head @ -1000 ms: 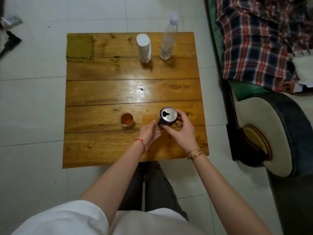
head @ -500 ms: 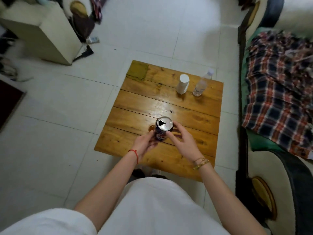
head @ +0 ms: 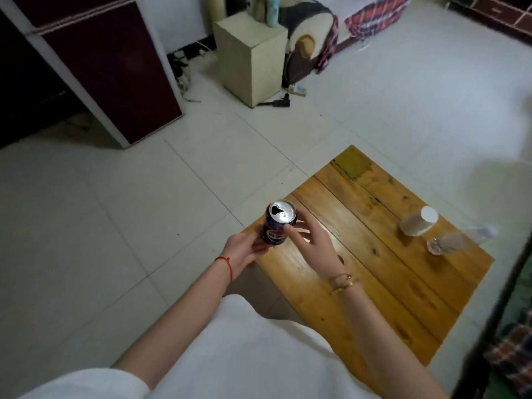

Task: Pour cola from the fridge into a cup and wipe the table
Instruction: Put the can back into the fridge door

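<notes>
I hold an opened blue cola can upright in the air over the near left corner of the wooden table. My left hand grips its lower body from the left. The thumb and forefinger of my right hand pinch the can near its top, and the other fingers spread out behind it. An olive-green cloth lies flat on the table's far corner. The small cup of cola does not show; my right hand and wrist cover that part of the table.
An upside-down white paper cup and a blurred clear water bottle stand on the table's right side. A dark red fridge stands at upper left, a beige cabinet beyond it. A sofa with a plaid blanket is behind.
The can has been lifted off the table in both hands. I have risen and turned left, so the fridge and cabinet have come into view.
</notes>
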The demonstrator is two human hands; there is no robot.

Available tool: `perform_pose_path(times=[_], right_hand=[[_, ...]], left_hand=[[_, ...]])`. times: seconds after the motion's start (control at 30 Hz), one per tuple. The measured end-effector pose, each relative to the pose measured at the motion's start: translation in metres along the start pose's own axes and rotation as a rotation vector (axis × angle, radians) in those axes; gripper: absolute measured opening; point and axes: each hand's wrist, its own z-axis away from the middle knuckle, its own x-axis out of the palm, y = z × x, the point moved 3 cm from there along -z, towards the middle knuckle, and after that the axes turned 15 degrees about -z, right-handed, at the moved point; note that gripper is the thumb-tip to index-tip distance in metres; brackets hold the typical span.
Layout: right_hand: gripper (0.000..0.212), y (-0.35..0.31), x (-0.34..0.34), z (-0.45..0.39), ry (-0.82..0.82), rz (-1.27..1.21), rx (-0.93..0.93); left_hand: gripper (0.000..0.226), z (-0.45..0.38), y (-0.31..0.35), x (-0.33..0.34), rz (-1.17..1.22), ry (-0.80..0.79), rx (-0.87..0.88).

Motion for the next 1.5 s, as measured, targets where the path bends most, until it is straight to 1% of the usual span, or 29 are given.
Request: perform_pose_path(times=[0.13,0.27,0.43,0.53,0.67,0.83,1.03,1.17,1.37,1.5], right_hand=[[0.044,-0.017,0.068,-0.045,-0.136,0.006,-0.028],[0.039,-0.042,0.147,-0.087,-0.264,-0.008,-0.029],[0.04,-0.072,0.246,-0.139,-0.347,-0.035,-0.094],[0.039,-0.088,0.297,-0.165,-0.392,-0.04,-0.116],[0.038,-0.106,0.352,-0.197,-0.454,-0.043,-0.127],[0.04,-0.12,0.411,-0.245,-0.555,-0.013,-0.123],[0.041,-0.127,0.483,-0.316,-0.66,-0.018,-0.125],[0.044,-0.144,0.533,-0.381,-0.725,-0.013,-0.144],[0.046,-0.191,0.605,-0.491,-0.778,-0.028,-0.18],[0.042,-0.221,0.646,-0.553,-0.809,-0.016,-0.225]], left_hand=[[0.037,0.006,0.02,-0.071,0.13,0.094,-0.001],[0.035,0.007,0.038,-0.155,0.196,0.167,0.032],[0.031,0.004,0.064,-0.258,0.256,0.263,0.077],[0.032,0.003,0.08,-0.311,0.292,0.304,0.098],[0.034,-0.003,0.097,-0.369,0.34,0.355,0.094],[0.036,-0.017,0.115,-0.426,0.41,0.378,0.092],[0.031,-0.047,0.15,-0.498,0.475,0.436,0.095],[0.032,-0.079,0.187,-0.555,0.489,0.463,0.114],[0.032,-0.126,0.272,-0.64,0.503,0.503,0.187],[0.03,-0.153,0.323,-0.688,0.469,0.554,0.228]])
